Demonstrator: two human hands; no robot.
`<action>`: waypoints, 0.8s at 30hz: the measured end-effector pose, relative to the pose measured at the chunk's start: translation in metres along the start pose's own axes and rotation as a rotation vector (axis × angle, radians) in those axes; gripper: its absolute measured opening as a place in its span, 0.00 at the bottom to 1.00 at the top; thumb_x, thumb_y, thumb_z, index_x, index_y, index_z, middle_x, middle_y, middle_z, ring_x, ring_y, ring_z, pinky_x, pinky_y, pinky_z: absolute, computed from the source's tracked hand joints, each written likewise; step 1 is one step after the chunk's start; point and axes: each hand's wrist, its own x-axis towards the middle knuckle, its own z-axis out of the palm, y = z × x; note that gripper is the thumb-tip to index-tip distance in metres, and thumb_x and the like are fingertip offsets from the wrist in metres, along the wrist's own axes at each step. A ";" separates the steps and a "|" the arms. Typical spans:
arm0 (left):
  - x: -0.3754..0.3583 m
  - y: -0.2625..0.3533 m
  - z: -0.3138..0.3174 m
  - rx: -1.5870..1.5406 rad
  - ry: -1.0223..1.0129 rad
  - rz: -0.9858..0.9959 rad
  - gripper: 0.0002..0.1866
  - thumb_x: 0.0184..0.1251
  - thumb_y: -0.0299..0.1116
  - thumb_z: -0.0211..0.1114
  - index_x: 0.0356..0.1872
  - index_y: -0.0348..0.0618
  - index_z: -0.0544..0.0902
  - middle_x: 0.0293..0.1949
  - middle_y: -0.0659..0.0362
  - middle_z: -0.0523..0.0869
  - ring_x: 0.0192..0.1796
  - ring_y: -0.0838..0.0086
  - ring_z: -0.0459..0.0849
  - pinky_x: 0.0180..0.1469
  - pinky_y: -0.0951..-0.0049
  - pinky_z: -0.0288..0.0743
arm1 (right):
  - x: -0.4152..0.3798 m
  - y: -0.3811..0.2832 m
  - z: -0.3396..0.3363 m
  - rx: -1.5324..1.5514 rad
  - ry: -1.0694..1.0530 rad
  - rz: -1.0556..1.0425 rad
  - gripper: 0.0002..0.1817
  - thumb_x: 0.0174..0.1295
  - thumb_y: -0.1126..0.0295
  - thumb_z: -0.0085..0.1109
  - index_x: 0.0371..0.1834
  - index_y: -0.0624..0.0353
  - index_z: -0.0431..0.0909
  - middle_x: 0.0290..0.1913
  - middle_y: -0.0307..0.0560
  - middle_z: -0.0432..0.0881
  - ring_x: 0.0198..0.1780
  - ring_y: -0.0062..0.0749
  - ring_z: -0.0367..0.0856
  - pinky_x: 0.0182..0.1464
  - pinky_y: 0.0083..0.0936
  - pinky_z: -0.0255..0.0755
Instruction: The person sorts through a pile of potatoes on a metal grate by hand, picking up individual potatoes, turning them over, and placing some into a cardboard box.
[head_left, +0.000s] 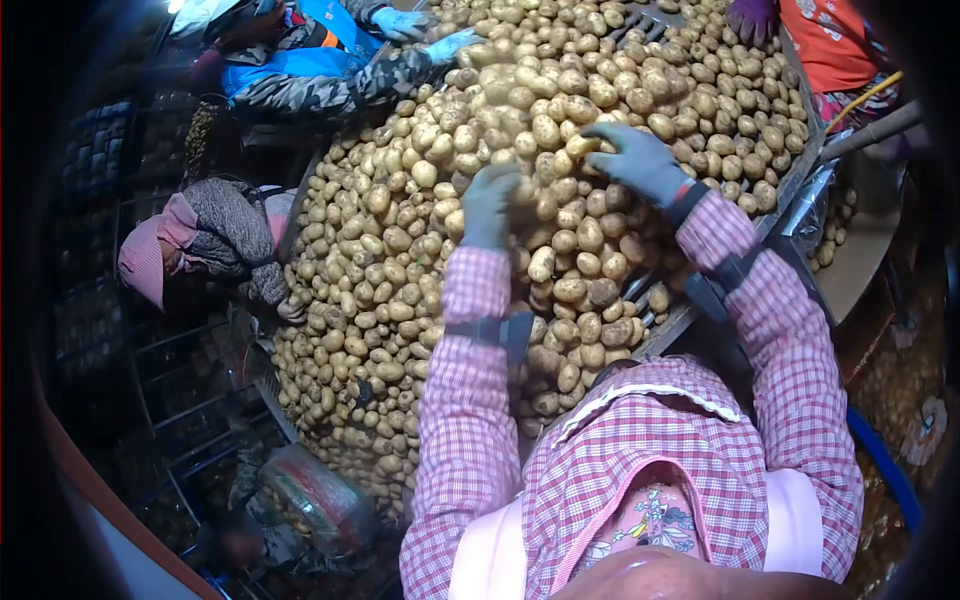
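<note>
A large heap of potatoes lies beneath both of my hands, which wear grey-blue gloves. My left hand is over the middle of the heap, its fingers curled down and slightly blurred; whatever they close on is hidden. Farther right, my right hand reaches leftward over the pile. A yellowish potato sits between its thumb and fingertips. Dark bands circle both checked sleeves at the wrist and forearm.
Across the heap, a person in a camouflage sleeve works with blue gloves. A person in a pink cap bends at the left edge. Another person in orange stands top right, near a pole. Dark crates are at left.
</note>
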 end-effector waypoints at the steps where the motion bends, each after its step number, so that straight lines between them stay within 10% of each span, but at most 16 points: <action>1: -0.004 -0.001 -0.016 -0.286 -0.002 -0.113 0.17 0.66 0.36 0.68 0.50 0.35 0.86 0.49 0.47 0.87 0.45 0.58 0.88 0.45 0.65 0.88 | 0.017 -0.004 0.010 -0.035 -0.059 0.089 0.24 0.63 0.59 0.66 0.63 0.52 0.82 0.60 0.58 0.84 0.58 0.48 0.85 0.59 0.39 0.78; 6: -0.009 0.030 -0.045 -0.669 -0.042 -0.315 0.22 0.75 0.45 0.64 0.51 0.33 0.85 0.48 0.47 0.88 0.39 0.62 0.90 0.36 0.68 0.90 | 0.039 0.002 0.039 -0.384 -0.233 0.162 0.18 0.61 0.60 0.64 0.53 0.55 0.84 0.51 0.57 0.87 0.52 0.50 0.86 0.55 0.42 0.79; 10: 0.033 0.045 -0.008 0.023 -0.054 0.024 0.10 0.71 0.35 0.67 0.43 0.39 0.88 0.37 0.57 0.87 0.31 0.75 0.85 0.30 0.77 0.80 | 0.008 -0.026 -0.002 0.503 -0.387 0.429 0.17 0.64 0.65 0.65 0.52 0.64 0.85 0.39 0.41 0.87 0.43 0.24 0.85 0.42 0.25 0.80; 12: 0.062 0.048 0.010 0.084 -0.177 0.009 0.12 0.61 0.24 0.67 0.45 0.41 0.91 0.42 0.57 0.89 0.43 0.75 0.88 0.39 0.75 0.84 | -0.019 -0.011 -0.014 1.143 -0.395 0.568 0.18 0.71 0.67 0.57 0.60 0.65 0.82 0.45 0.41 0.89 0.43 0.27 0.87 0.44 0.24 0.84; 16: 0.085 0.034 0.100 0.916 -0.185 0.710 0.19 0.58 0.30 0.64 0.52 0.53 0.91 0.53 0.56 0.90 0.44 0.64 0.89 0.47 0.65 0.83 | -0.046 -0.029 -0.040 1.268 -0.060 0.690 0.19 0.76 0.62 0.54 0.59 0.66 0.80 0.40 0.42 0.87 0.35 0.26 0.87 0.38 0.25 0.86; 21: 0.072 0.044 0.141 1.506 -0.414 0.286 0.29 0.58 0.43 0.67 0.65 0.63 0.82 0.65 0.57 0.79 0.62 0.53 0.83 0.62 0.57 0.79 | -0.058 0.023 -0.059 1.077 -0.111 0.645 0.16 0.76 0.66 0.56 0.58 0.66 0.80 0.39 0.46 0.86 0.30 0.29 0.87 0.31 0.21 0.84; 24: 0.061 0.009 0.111 1.393 -0.541 0.431 0.29 0.59 0.41 0.70 0.65 0.57 0.82 0.64 0.56 0.83 0.60 0.60 0.85 0.57 0.63 0.81 | -0.044 0.030 -0.076 1.028 0.050 0.675 0.16 0.72 0.76 0.56 0.61 0.66 0.80 0.36 0.43 0.85 0.31 0.26 0.84 0.27 0.22 0.82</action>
